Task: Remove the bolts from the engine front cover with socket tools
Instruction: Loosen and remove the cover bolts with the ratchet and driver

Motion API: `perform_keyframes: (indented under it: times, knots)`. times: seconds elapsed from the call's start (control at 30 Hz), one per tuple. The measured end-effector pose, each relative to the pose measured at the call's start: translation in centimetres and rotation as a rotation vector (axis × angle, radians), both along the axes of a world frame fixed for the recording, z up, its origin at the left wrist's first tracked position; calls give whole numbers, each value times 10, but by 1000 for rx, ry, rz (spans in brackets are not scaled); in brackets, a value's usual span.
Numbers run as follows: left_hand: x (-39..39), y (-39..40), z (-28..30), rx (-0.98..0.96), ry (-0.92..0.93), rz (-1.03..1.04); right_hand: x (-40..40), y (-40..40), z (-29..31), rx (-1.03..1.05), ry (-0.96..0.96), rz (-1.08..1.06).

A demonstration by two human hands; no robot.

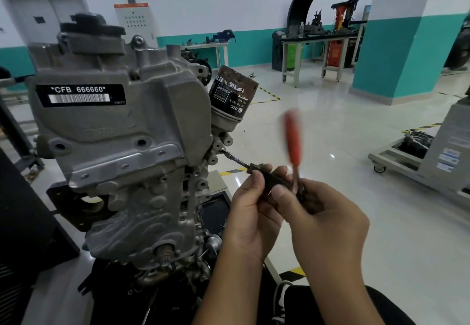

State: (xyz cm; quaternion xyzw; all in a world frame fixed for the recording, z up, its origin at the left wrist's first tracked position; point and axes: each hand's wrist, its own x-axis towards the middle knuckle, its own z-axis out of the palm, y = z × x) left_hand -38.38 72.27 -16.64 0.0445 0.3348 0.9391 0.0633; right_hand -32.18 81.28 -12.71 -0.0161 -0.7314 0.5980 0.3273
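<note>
Red-handled ratchet (292, 141) blurs above my right hand (323, 220), fingers curled round its head; my left hand (254, 212) pinches the stiff steel extension (239, 161) seated on a bolt (223, 151) at the engine front cover (122, 131) edge.

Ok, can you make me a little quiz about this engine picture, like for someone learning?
1. True or false: the red handle looks sharp and still.
2. What sits above the spot where the extension bar meets the engine? A) oil filter B) tyre C) bucket
3. Fill in: the label on the engine reads "CFB ______".

Key:
1. False. It is blurred, standing up between the left hand and the right hand, which both hold the tool.
2. A
3. 666660
</note>
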Motion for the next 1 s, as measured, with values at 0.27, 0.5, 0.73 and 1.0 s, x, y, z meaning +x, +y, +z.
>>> perform_keyframes:
  times: [0.27, 0.5, 0.73, 1.0]
  knots:
    - [3, 9, 10, -59, -63, 105, -3, 6, -4, 70, 0, -35]
    - [4, 5, -8, 22, -12, 30, -3, 3, 0, -7, -126, -3]
    - [0, 15, 3, -19, -99, 152, -1, 5, -5, 47, -47, -9]
    - [0, 10, -1, 93, -19, 10, -4, 2, -5, -45, -100, -13]
